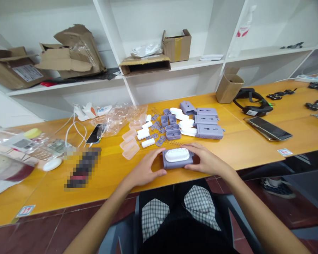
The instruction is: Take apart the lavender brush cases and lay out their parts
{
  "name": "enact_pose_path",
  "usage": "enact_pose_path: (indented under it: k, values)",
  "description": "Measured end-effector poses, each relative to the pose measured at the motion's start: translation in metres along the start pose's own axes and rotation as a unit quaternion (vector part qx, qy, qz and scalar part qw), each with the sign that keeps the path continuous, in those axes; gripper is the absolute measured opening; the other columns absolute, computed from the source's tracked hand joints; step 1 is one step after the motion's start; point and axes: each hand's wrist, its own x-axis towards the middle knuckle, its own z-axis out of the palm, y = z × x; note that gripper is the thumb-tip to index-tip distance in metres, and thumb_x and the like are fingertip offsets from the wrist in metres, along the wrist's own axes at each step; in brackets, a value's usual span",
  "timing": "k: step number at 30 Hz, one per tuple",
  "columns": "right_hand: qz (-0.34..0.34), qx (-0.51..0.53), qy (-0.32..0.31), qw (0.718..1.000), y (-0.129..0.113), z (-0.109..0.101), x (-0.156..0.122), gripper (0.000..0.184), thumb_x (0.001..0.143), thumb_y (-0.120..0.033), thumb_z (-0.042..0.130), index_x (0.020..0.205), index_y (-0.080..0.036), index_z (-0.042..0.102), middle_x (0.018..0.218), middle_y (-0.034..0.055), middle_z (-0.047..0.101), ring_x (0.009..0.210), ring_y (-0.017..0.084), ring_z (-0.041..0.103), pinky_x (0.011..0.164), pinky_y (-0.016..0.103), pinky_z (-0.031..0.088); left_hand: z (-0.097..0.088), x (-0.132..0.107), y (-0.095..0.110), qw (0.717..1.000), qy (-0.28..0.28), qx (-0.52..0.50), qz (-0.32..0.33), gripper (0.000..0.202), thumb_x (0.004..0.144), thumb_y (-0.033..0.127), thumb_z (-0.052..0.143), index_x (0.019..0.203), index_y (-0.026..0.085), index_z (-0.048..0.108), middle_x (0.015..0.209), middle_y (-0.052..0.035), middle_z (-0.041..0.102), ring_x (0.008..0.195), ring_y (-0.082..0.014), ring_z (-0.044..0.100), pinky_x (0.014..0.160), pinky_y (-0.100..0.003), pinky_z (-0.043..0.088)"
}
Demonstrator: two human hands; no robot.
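A grey-purple plastic case point(177, 163) with a white ribbed insert point(177, 155) on top lies on the orange table point(228, 141) near its front edge. My left hand point(145, 171) grips its left end, fingers curled round it. My right hand point(204, 158) holds its right end, fingers wrapped over the top. Just behind lie several more purple cases point(208, 125), small purple trays point(172, 132), white cylinders point(147, 143) and pale pink lids point(129, 148).
Two phones point(270, 127) and a black headset point(250, 102) lie at the right, a cardboard cup point(229, 87) behind. A black phone point(95, 134), white cables, plastic bags and a white puck point(52, 164) sit at the left. Shelves with cardboard boxes point(69, 53) stand behind.
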Motion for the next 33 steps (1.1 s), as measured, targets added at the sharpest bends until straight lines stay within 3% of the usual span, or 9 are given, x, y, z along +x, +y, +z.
enact_pose_path:
  k: [3, 9, 15, 17, 22, 33]
  values:
    - [-0.012, 0.009, 0.034, 0.999, 0.013, 0.003, -0.009, 0.072, 0.087, -0.039, 0.081, 0.153, -0.031, 0.053, 0.152, 0.0119, 0.06, 0.138, 0.033, 0.057, 0.117, 0.058, 0.045, 0.012, -0.004, 0.001, 1.0, 0.003, 0.019, -0.022, 0.087, 0.088, 0.053, 0.079, 0.161, 0.028, 0.038, 0.163, -0.0148, 0.049, 0.148, -0.0366, 0.05, 0.123, -0.058, 0.041]
    - [-0.013, -0.015, 0.045, 0.999, 0.015, 0.005, -0.014, 0.076, 0.085, -0.041, 0.083, 0.153, -0.028, 0.052, 0.148, 0.0129, 0.064, 0.135, 0.035, 0.059, 0.115, 0.059, 0.046, 0.029, -0.001, -0.003, 0.996, 0.045, 0.072, -0.027, 0.073, 0.094, 0.046, 0.074, 0.157, 0.027, 0.043, 0.161, -0.0137, 0.051, 0.147, -0.0346, 0.049, 0.124, -0.057, 0.038]
    - [0.01, -0.064, 0.023, 0.998, 0.018, 0.009, -0.016, 0.096, 0.088, -0.04, 0.078, 0.167, -0.023, 0.027, 0.162, 0.0184, 0.05, 0.146, 0.036, 0.052, 0.121, 0.058, 0.043, 0.036, -0.003, -0.004, 0.99, 0.056, 0.127, -0.039, 0.083, 0.093, 0.048, 0.073, 0.163, 0.023, 0.036, 0.161, -0.0169, 0.051, 0.148, -0.0362, 0.05, 0.123, -0.056, 0.04]
    - [0.026, -0.097, 0.015, 0.995, 0.02, 0.009, -0.021, 0.097, 0.09, -0.042, 0.073, 0.169, -0.019, 0.022, 0.166, 0.0212, 0.044, 0.151, 0.037, 0.046, 0.123, 0.057, 0.041, 0.037, -0.003, -0.006, 0.985, 0.057, 0.157, -0.048, 0.075, 0.097, 0.043, 0.067, 0.162, 0.02, 0.038, 0.162, -0.018, 0.05, 0.15, -0.036, 0.048, 0.124, -0.057, 0.037]
    - [0.049, -0.221, 0.024, 0.974, 0.027, 0.01, -0.038, 0.071, 0.101, -0.033, 0.048, 0.167, -0.012, 0.029, 0.167, 0.0215, 0.042, 0.157, 0.035, 0.037, 0.129, 0.061, 0.028, 0.04, -0.002, -0.01, 0.972, 0.035, 0.226, -0.045, 0.057, 0.097, 0.017, 0.047, 0.153, 0.015, 0.053, 0.164, -0.0155, 0.049, 0.155, -0.0303, 0.042, 0.13, -0.054, 0.029]
    - [0.084, -0.328, 0.006, 0.941, 0.03, 0.02, -0.04, 0.063, 0.107, -0.036, 0.032, 0.164, -0.008, 0.037, 0.17, 0.0171, 0.038, 0.16, 0.031, 0.032, 0.13, 0.058, 0.025, 0.04, 0.0, -0.006, 0.951, 0.002, 0.302, -0.069, 0.056, 0.104, 0.024, 0.039, 0.158, 0.012, 0.048, 0.171, -0.0143, 0.037, 0.161, -0.0282, 0.032, 0.132, -0.054, 0.027]
